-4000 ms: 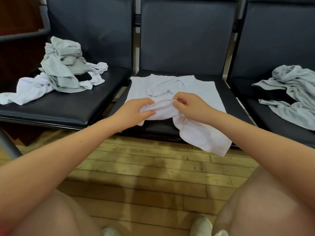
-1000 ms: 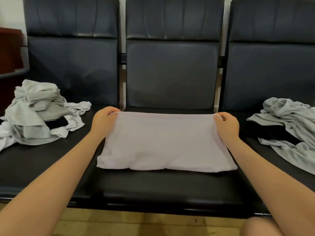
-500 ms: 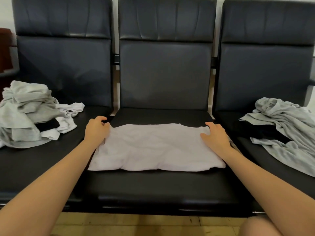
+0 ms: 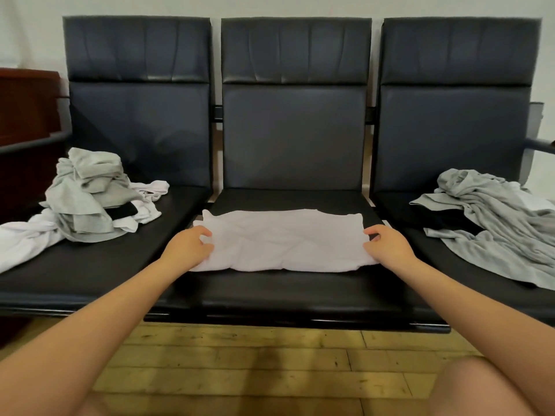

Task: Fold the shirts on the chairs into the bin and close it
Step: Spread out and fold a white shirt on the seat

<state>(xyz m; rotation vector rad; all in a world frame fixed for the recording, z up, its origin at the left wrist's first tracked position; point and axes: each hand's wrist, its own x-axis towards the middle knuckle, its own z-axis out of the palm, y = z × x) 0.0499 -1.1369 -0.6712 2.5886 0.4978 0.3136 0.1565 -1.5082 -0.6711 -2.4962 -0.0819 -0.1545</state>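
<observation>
White shirt [image 4: 285,240] on middle seat, hands [image 4: 187,246] [image 4: 387,246] gripping its sides

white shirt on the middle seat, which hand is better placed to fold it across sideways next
Likely either, with a slight lean to the left hand: it grips the folded white cotton shirt at its left edge, while the right hand touches the right edge with looser fingers. The crumpled grey shirts crowd the right side.

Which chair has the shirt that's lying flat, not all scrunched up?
The middle chair: its white shirt lies flat between both hands, while the left pile and right pile are crumpled heaps.
</observation>
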